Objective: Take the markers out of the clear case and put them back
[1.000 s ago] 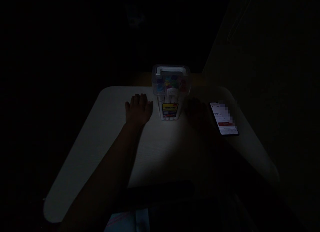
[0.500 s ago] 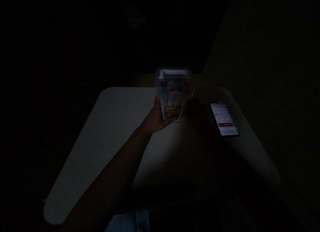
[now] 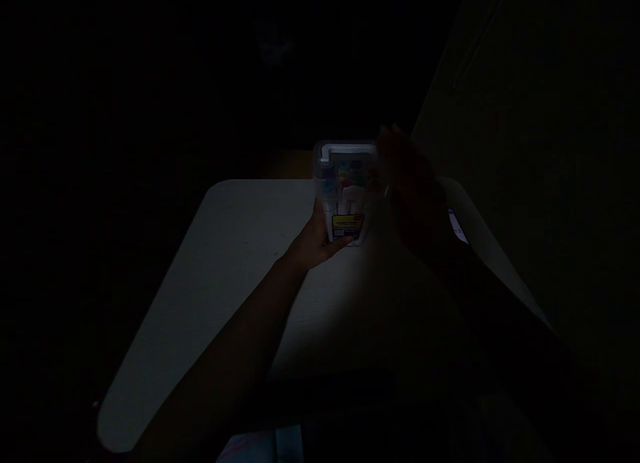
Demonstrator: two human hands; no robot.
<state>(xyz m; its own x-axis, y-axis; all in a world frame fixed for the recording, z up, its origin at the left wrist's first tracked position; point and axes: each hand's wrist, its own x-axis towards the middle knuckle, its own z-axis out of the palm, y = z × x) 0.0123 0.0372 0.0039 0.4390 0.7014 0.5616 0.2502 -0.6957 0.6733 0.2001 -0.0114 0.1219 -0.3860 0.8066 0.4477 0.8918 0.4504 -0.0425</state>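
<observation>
1. One strip of pale striped cloth (image 3: 260, 446) shows at the near edge of the view, well short of the marker box (image 3: 345, 190) and a little to its left.
2. One white table (image 3: 225, 283) bears the box. Its lit top spreads from under the box towards the viewer and off to the box's left.
3. Two bare forearms reach in from the near side, one on each side of the box.
4. One left hand (image 3: 315, 240) grasps the box low on its left side, with the thumb laid across the front beside the yellow label (image 3: 347, 224).
5. One clear marker box stands upright near the table's far edge. It has one white handle (image 3: 347, 146) across its lid and coloured marker caps inside, too dim to count.
6. One right hand (image 3: 413, 196) is raised just right of the box, in deep shadow. Its fingers are stretched out and grip nothing, and I cannot tell whether they touch the box.
7. One phone (image 3: 457, 224) lies right of the box, beyond the right wrist. Only a lit sliver of its screen shows.
</observation>
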